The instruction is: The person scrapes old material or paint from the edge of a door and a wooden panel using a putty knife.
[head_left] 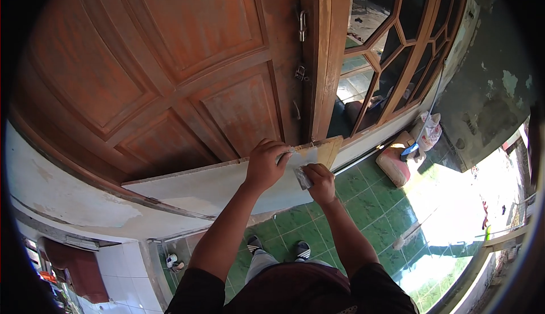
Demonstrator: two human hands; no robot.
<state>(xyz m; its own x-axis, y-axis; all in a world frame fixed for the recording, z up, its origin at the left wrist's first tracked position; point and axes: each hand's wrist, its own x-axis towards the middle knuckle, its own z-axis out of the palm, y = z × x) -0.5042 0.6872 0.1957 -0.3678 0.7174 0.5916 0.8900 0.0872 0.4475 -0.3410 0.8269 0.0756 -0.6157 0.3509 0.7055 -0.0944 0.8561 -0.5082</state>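
A long white board [221, 188] with a bare wooden end stands on its side against the lower part of the brown panelled door [227, 109]. My left hand [267, 163] is at the board's top edge, its fingers closed round a small pale piece that I cannot make out clearly. My right hand [320, 182] grips a flat grey scraper [304, 179], whose blade lies against or just before the board's face near the right end. A lighter patch shows on the board between my two hands.
A window with wooden muntins [397, 47] is right of the door. Against the wall are a sack [393, 163], a white plastic bag [430, 131] and a blue-headed broom [409, 150]. Green floor tiles [352, 192] lie below. White items [173, 262] sit at lower left.
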